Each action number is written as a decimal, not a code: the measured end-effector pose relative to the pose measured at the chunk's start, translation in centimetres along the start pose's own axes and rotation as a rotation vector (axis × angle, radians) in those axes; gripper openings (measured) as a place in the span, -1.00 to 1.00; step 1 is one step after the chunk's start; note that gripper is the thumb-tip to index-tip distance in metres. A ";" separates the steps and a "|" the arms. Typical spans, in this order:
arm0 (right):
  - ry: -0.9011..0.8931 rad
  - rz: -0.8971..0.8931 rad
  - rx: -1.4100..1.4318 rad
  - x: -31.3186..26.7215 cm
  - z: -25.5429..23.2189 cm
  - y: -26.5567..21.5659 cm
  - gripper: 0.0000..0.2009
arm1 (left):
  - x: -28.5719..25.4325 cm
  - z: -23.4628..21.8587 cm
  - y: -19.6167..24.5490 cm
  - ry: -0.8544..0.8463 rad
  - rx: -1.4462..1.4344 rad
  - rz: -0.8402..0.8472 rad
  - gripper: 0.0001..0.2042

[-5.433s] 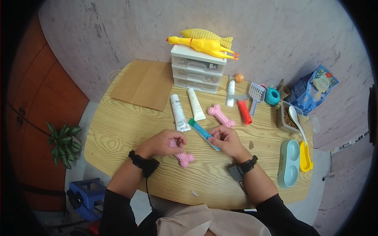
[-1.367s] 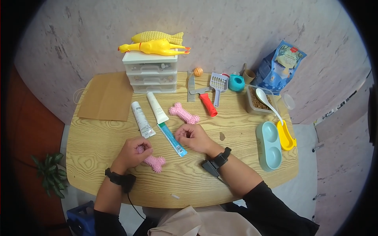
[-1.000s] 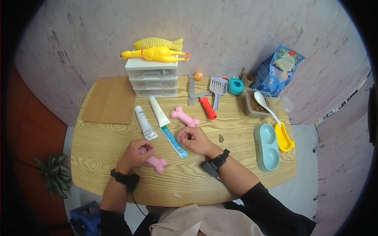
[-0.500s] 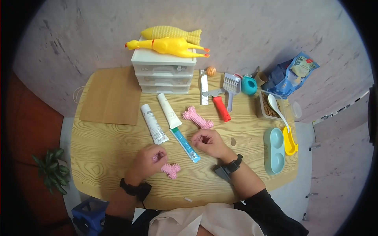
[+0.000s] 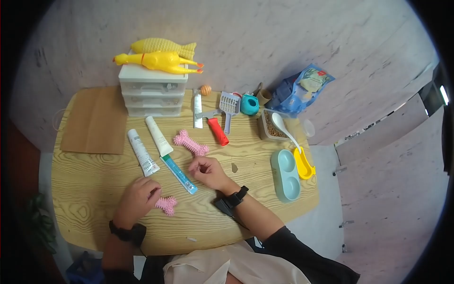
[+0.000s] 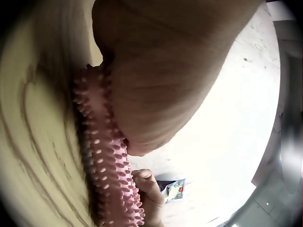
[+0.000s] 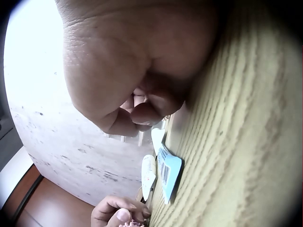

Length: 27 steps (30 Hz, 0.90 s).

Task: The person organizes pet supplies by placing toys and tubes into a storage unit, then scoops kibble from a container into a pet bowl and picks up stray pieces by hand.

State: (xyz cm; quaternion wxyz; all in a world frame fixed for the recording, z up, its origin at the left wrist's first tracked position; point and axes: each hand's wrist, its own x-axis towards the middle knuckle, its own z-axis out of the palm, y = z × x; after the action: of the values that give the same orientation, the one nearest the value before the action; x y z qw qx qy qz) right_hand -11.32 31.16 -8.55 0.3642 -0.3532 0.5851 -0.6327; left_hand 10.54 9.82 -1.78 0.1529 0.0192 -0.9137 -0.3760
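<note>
Head view gives me the left hand [image 5: 137,201] resting low over one end of a pink spiky bone [image 5: 166,206], its fingers bent down so they hide that end. I can't tell whether they grip the bone or merely lie on it; its other end pokes out to the right of the hand, on the wooden table [image 5: 90,194]. My right hand [image 5: 209,173] has its fingers loosely curled, thumb bent in, with nothing that I can see between them. Just left of those fingers lies a blue packet [image 5: 179,176] (its barcode shows nicely in the right wrist view), its green end at the foot of a plain white tube [image 5: 159,136]. A printed tube [image 5: 143,152] lies just beyond the left hand, and a second pink bone [image 5: 190,143] just beyond the right. Farther out past the right hand, I see a red handle [image 5: 218,131]; well off to its right sits a pale blue double bowl [image 5: 285,176].
</note>
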 end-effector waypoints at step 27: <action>-0.123 -0.109 -0.039 -0.2 -1.4 0.2 -0.88 | 8.6 4.6 6.0 -0.113 0.230 0.214 -0.88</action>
State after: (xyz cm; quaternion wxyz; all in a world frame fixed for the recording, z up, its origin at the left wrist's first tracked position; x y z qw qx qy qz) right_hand -12.42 32.00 -8.88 0.3573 -0.4297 0.5536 -0.6175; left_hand 1.51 16.02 1.56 0.1371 -0.0821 -0.9547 -0.2511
